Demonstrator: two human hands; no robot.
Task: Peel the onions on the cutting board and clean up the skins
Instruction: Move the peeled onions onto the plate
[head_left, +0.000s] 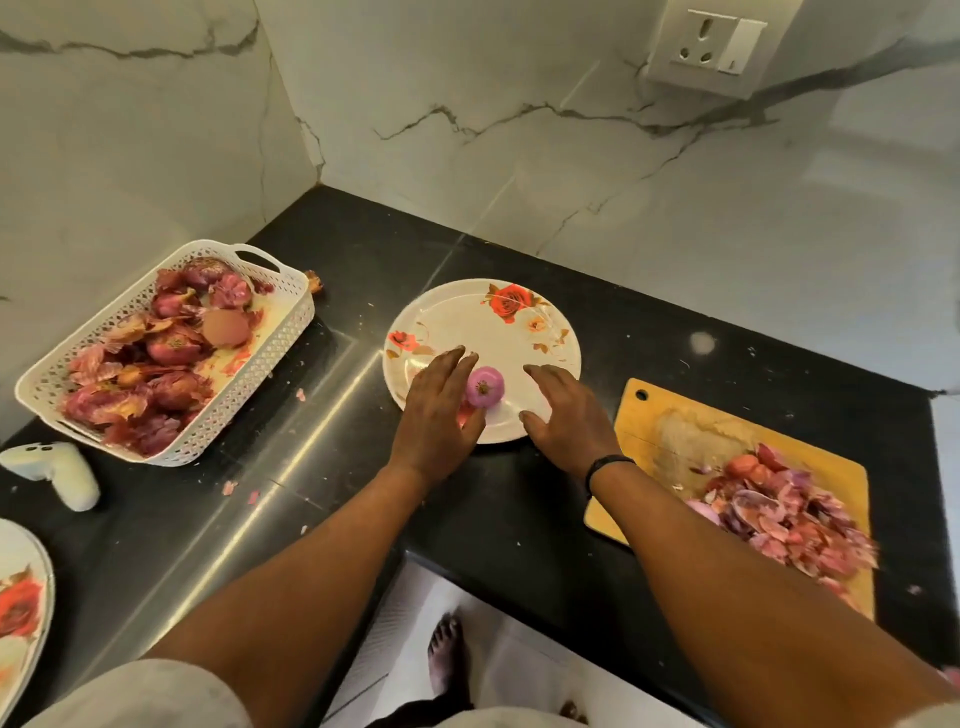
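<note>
Peeled onion sits on floral plate, mid-surface. Left hand beside it, fingers spread, touch uncertain; right hand open, empty. Skins heaped on cutting board. Onion likely firm, slick: cup round sides. Skins light, brittle: scoop.

The plate is cream with red and orange roses, the peeled onion pale purple, the basket white lattice, the cutting board yellow wood, the counter black
</note>
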